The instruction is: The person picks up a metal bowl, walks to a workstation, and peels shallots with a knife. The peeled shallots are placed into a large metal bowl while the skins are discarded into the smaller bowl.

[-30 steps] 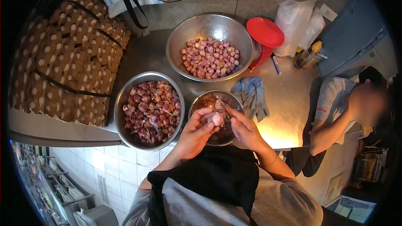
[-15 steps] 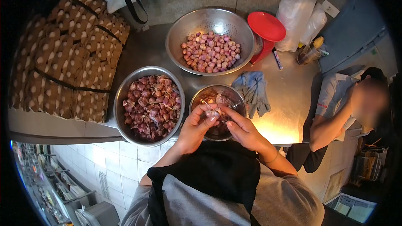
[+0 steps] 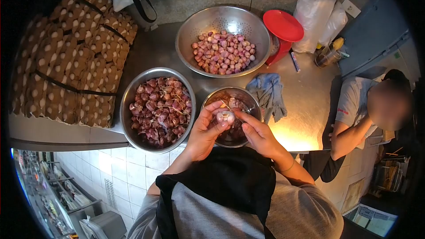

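My left hand [image 3: 206, 129] is closed around a pale, pink-tinged garlic bulb [image 3: 226, 117], its brownish end turned up. My right hand [image 3: 259, 135] is pinched at the bulb's right side; a thin light strip [image 3: 227, 105] runs up-left from its fingertips, and I cannot tell what it is. Both hands are over a small steel bowl [image 3: 253, 102] with skins and pale pieces inside, partly hidden by the fingers. To the left, a larger steel bowl [image 3: 193, 110] holds unpeeled reddish shallots [image 3: 160, 108]. Beyond, a steel colander [image 3: 190, 31] holds cleaner pink shallots [image 3: 223, 53].
A blue-grey cloth [image 3: 268, 95] lies right of the small bowl. Behind it are a red scale [image 3: 283, 25], a marker [image 3: 295, 62], a cup [image 3: 326, 56] and plastic bags [image 3: 313, 15]. Strapped egg trays [image 3: 75, 57] are stacked at left. A person [image 3: 352, 110] sits at right.
The garlic bulb has been turned, so its brownish end now faces up and more of it shows. My right fingertips have drawn slightly up and right, and the thin strip has shifted with them.
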Available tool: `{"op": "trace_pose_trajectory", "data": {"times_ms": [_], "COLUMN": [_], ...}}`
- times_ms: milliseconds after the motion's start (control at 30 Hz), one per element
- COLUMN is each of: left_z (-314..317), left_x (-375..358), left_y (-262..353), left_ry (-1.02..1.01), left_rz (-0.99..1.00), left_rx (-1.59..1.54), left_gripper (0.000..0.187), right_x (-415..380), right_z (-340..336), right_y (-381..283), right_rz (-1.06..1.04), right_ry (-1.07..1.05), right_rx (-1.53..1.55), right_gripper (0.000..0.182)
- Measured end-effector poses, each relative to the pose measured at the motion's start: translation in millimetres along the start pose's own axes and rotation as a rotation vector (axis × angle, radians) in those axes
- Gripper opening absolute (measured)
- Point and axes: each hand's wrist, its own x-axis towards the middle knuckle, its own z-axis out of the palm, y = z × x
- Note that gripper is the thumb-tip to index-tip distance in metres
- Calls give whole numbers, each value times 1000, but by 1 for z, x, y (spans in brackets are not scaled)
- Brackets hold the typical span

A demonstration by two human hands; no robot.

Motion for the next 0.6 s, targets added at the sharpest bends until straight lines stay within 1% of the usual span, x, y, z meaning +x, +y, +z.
{"op": "trace_pose_trajectory", "data": {"times_ms": [100, 233, 333, 433, 533, 600], "left_z": [1, 0, 7, -1, -6, -6], "left_x": [-1, -1, -2, 0, 2, 2], "left_y": [5, 4, 9, 7, 5, 2], "left_ry": [-40, -93, -38, -83, -139, -96], "left_rz": [-8, -4, -33, -102, -116, -96], "left_rx": [-15, -65, -109, -217, -316, -241], "left_gripper": [52, 53, 46, 39, 30, 28], "right_x": [1, 2, 2, 2, 1, 0], "right_z": [-4, -10, -7, -7, -8, -5], "right_y": [9, 1, 1, -1, 4, 4], "right_rz": [26, 120, 64, 62, 44, 47], "right_ry": [35, 38, 36, 75, 41, 5], "right_rx": [33, 191, 266, 223, 289, 287], "right_gripper": [37, 37, 37, 37, 37, 37]}}
